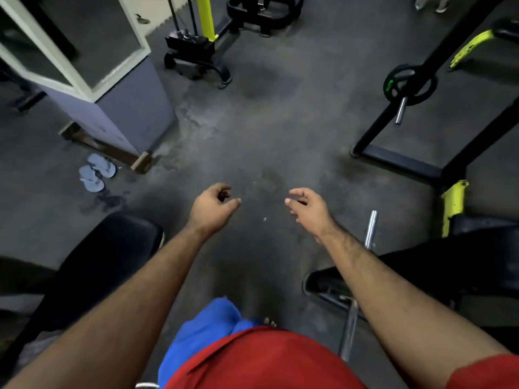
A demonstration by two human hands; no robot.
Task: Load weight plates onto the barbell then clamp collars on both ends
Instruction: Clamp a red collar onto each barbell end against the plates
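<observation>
Gym floor; barbell [371, 230] beside right hand [309, 209]

red shirt [264, 357], blue shorts [202, 329]

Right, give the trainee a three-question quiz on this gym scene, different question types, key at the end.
1. True or false: the left hand holds a weight plate.
2. Multiple choice: where is the weight plate with green markings? A) on a peg of the black rack at upper right; B) flat on the floor beside the sandals; C) in the right hand.
3. Fill in: the near chrome barbell sleeve beside the right forearm carries ____ plates.

Key: 1 false, both hands are empty with fingers loosely curled; 2 A; 3 no visible.
</observation>
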